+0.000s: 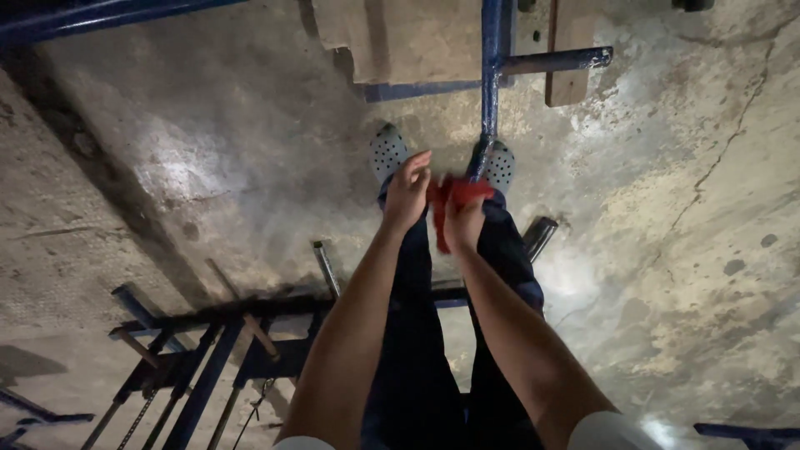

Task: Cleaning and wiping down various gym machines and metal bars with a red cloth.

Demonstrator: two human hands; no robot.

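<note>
Both my arms reach out in front of me, over my dark trousers and grey perforated clogs [388, 152]. My right hand [463, 218] grips a red strip of cloth or tape [448, 197] that bunches at a blue metal bar [490, 92]. My left hand [407, 193] is beside it, fingers curled and touching the red strip's left end. Whether the strip wraps round the bar I cannot tell.
Below lies a rough, cracked concrete floor [667, 208]. The blue bar has a short crosspiece [557, 60]. Wooden boards [400, 37] rest at the top. A blue metal frame [200, 350] with rods and a chain sits at lower left. A dark pipe end [540, 235] is near my right leg.
</note>
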